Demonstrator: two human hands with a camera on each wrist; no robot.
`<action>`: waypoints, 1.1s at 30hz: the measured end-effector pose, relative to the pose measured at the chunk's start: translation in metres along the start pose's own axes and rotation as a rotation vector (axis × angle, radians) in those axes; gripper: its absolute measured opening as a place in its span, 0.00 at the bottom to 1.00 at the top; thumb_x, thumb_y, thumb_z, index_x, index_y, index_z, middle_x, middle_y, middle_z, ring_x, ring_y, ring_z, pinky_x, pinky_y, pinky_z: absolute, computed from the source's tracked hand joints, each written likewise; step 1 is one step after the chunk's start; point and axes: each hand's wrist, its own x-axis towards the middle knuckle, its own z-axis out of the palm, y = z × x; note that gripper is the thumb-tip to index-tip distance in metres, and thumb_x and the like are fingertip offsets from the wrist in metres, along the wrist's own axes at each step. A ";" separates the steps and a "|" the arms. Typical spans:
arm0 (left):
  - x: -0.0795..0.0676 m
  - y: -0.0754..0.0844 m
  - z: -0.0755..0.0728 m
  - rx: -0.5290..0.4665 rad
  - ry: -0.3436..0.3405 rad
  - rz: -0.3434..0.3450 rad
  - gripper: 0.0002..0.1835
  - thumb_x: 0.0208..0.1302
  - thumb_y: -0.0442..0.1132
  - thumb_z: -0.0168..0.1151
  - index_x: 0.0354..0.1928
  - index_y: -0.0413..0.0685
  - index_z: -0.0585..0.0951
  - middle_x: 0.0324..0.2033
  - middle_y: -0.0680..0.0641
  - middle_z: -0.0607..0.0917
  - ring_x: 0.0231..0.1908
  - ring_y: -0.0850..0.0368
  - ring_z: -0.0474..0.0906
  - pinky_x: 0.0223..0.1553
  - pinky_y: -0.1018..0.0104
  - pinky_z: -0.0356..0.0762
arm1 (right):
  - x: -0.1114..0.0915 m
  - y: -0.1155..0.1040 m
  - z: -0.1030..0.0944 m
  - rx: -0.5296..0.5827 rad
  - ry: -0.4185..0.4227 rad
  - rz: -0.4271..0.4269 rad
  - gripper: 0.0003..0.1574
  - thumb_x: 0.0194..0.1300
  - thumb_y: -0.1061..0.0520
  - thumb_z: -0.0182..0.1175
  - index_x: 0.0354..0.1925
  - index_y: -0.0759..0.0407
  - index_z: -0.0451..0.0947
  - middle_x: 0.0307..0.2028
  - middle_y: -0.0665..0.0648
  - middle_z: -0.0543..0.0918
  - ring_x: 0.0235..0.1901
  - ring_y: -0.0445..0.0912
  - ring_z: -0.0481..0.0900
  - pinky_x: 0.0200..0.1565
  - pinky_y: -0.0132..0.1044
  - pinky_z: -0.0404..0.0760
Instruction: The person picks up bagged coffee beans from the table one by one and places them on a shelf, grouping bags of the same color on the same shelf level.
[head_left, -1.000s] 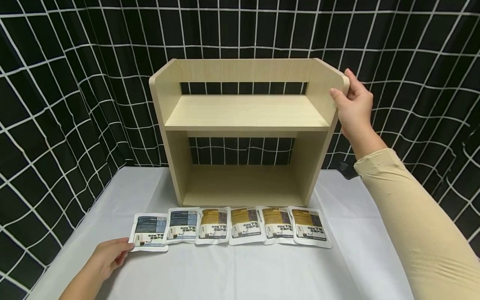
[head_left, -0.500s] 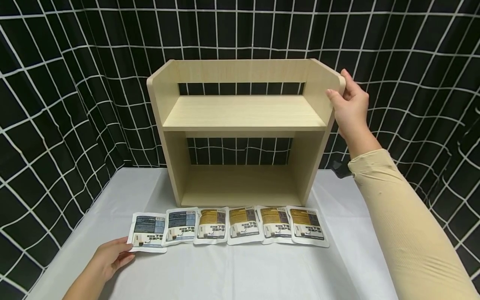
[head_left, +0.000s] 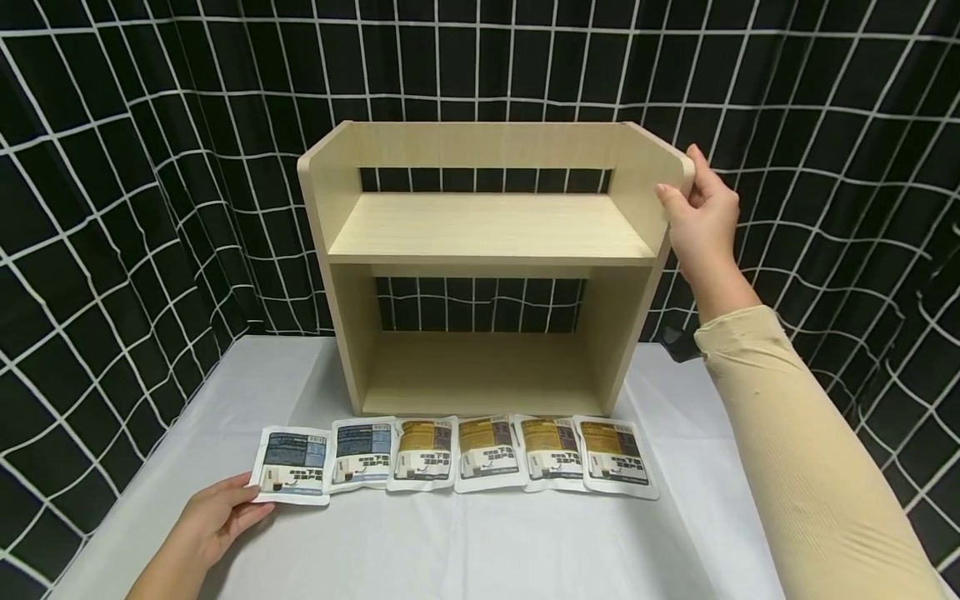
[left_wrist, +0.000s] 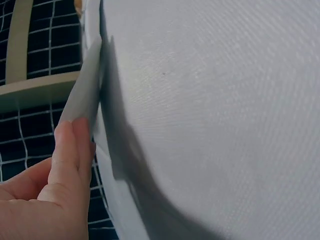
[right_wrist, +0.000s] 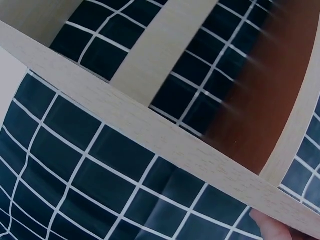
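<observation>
A light wooden two-tier shelf [head_left: 495,258] stands upright on the table. My right hand [head_left: 705,217] grips the upper front corner of its right side panel, thumb on the inner face. In the right wrist view, part of my right hand [right_wrist: 272,227] shows beside a wooden edge. At the lower left, my left hand [head_left: 217,521] pinches the lower left corner of a flat white pouch with a blue label [head_left: 292,465]. The left wrist view has my left fingers [left_wrist: 67,155] on that pouch [left_wrist: 85,90], seen edge-on and lifted a little off the cloth.
Right of the held pouch lie another blue-labelled pouch [head_left: 363,452] and several brown-labelled pouches [head_left: 489,452], in a row along the shelf's front. White cloth [head_left: 450,550] covers the table. Black curtain with a white grid [head_left: 480,58] surrounds the back and sides.
The leftmost pouch has shifted slightly left, and its right side overlaps its neighbour less. My left fingers have moved further under its corner. My right hand keeps its grip on the shelf.
</observation>
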 end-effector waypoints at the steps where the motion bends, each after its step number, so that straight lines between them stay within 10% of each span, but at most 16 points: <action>1: 0.000 0.000 0.000 -0.007 -0.005 0.006 0.28 0.70 0.22 0.42 0.69 0.18 0.49 0.27 0.49 0.82 0.29 0.57 0.84 0.41 0.62 0.82 | 0.000 0.000 0.000 -0.003 0.002 -0.001 0.38 0.72 0.61 0.53 0.75 0.48 0.53 0.71 0.56 0.62 0.67 0.43 0.65 0.62 0.34 0.65; 19: -0.015 0.013 -0.008 -0.113 -0.052 0.075 0.26 0.70 0.22 0.41 0.68 0.21 0.53 0.30 0.50 0.82 0.33 0.59 0.84 0.45 0.64 0.80 | 0.001 0.004 0.000 -0.023 0.027 -0.034 0.38 0.72 0.62 0.53 0.75 0.48 0.54 0.71 0.55 0.63 0.66 0.42 0.65 0.61 0.33 0.65; 23: -0.020 0.016 -0.008 -0.171 -0.063 0.065 0.14 0.70 0.22 0.42 0.52 0.34 0.74 0.30 0.49 0.83 0.33 0.58 0.84 0.46 0.65 0.79 | 0.001 0.004 0.001 -0.028 0.028 -0.036 0.38 0.72 0.61 0.52 0.75 0.48 0.54 0.71 0.55 0.63 0.66 0.42 0.65 0.61 0.33 0.65; 33: -0.033 0.022 0.004 -0.230 -0.074 0.064 0.16 0.72 0.25 0.42 0.39 0.48 0.79 0.32 0.51 0.84 0.37 0.59 0.84 0.48 0.65 0.78 | 0.001 0.004 0.003 -0.004 0.041 -0.040 0.37 0.72 0.62 0.52 0.74 0.49 0.55 0.71 0.55 0.63 0.66 0.42 0.65 0.61 0.32 0.65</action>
